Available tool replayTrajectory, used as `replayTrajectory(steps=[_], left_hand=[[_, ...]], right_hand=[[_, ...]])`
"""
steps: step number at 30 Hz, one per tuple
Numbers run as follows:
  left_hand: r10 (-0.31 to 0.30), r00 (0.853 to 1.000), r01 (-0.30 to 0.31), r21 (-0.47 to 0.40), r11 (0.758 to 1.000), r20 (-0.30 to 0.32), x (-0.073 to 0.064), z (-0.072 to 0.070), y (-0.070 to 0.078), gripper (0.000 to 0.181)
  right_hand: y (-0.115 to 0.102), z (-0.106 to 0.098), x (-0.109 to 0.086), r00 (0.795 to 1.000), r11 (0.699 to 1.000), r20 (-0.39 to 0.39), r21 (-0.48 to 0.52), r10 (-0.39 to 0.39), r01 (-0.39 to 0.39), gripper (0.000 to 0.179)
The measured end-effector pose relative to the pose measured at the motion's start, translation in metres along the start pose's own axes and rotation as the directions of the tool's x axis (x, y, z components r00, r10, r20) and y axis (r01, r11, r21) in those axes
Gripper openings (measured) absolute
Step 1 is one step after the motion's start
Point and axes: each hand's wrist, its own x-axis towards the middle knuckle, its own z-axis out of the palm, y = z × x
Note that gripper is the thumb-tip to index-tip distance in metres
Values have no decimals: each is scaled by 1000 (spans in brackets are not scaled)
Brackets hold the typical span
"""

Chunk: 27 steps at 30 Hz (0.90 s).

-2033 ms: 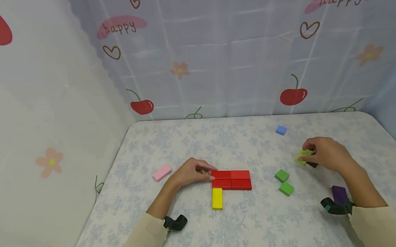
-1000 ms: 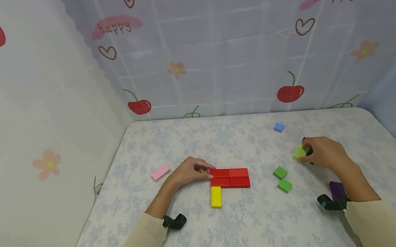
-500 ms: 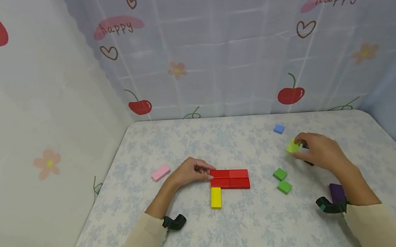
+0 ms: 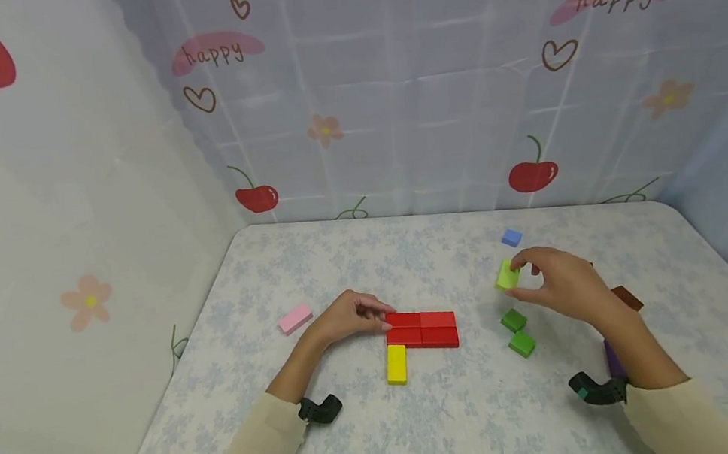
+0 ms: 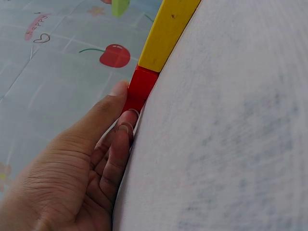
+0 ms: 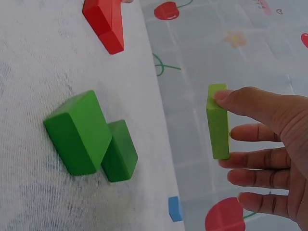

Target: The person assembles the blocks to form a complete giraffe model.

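Note:
In the head view my left hand [image 4: 350, 314] stays at the left end of a flat group of red blocks [image 4: 439, 329], thumb and index fingertips at its far left corner. The left wrist view shows the thumb and curled fingers against the end of a red block [image 5: 140, 86]. A yellow block [image 4: 396, 365] adjoins the group's near left side. My right hand [image 4: 565, 284] pinches a light green block [image 4: 506, 274] above the table. In the right wrist view the thumb presses one end of this light green block [image 6: 218, 127], a finger the other.
Two darker green blocks [image 4: 521, 344] lie below the right hand. A blue block [image 4: 511, 237] is farther back, a pink block [image 4: 296, 319] at the left. Brown [image 4: 628, 297] and purple [image 4: 613, 359] blocks are partly hidden by the right arm. Patterned cloth [image 4: 356, 107] hangs behind the table.
My right hand has picked up the light green block and carried it left, past the blue block's near side. A brown block has come into sight behind it. The left hand has kept still.

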Motion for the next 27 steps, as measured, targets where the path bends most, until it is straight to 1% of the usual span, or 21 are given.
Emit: replayTrajectory(steps=[11, 17, 23, 27], left_hand=[[10, 1000, -10, 0, 1000, -3, -1, 0, -2, 24], [7, 1000, -7, -1, 1000, -8, -1, 0, -3, 24], [1, 1000, -1, -1, 1000, -1, -1, 0, -1, 24], [8, 1000, -8, -2, 1000, -3, 0, 0, -3, 24]], right_hand=[[-29, 6, 0, 999, 999, 9, 31, -38, 38, 42], [-46, 10, 1, 996, 996, 18, 35, -84, 83, 42], [-58, 17, -8, 991, 992, 50, 27, -121, 120, 41], [-63, 22, -15, 986, 988, 52, 11, -157, 157, 41]])
